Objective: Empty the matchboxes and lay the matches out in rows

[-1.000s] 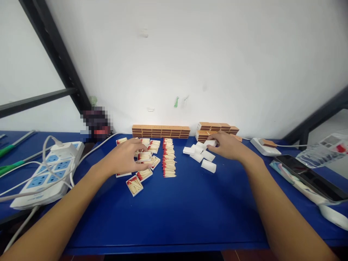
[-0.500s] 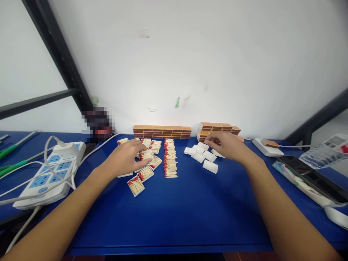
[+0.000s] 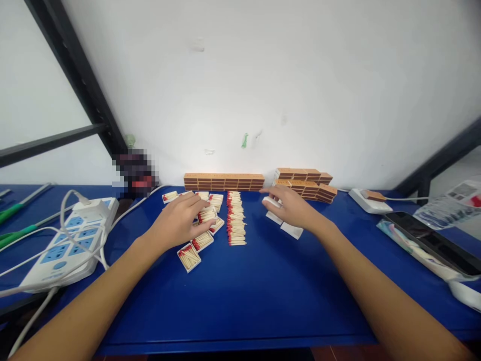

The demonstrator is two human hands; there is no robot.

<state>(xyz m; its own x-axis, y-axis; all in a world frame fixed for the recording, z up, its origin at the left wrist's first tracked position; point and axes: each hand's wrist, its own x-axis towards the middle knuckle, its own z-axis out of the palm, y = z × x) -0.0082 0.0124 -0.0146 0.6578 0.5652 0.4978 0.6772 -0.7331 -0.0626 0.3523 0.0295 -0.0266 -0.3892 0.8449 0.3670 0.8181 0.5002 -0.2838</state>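
On the blue worktop point(image 3: 263, 281), the left hand point(image 3: 176, 220) pinches a filled match tray point(image 3: 207, 215) among others, beside the row of loose matches point(image 3: 236, 220). Opposite, the right hand point(image 3: 291, 208) covers white boxes point(image 3: 291, 230), fingertips on one; whether it grips is unclear.

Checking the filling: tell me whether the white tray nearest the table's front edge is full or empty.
Full: red-tipped matches cover the tray wall to wall; it lies uncovered on the table near the left hand.
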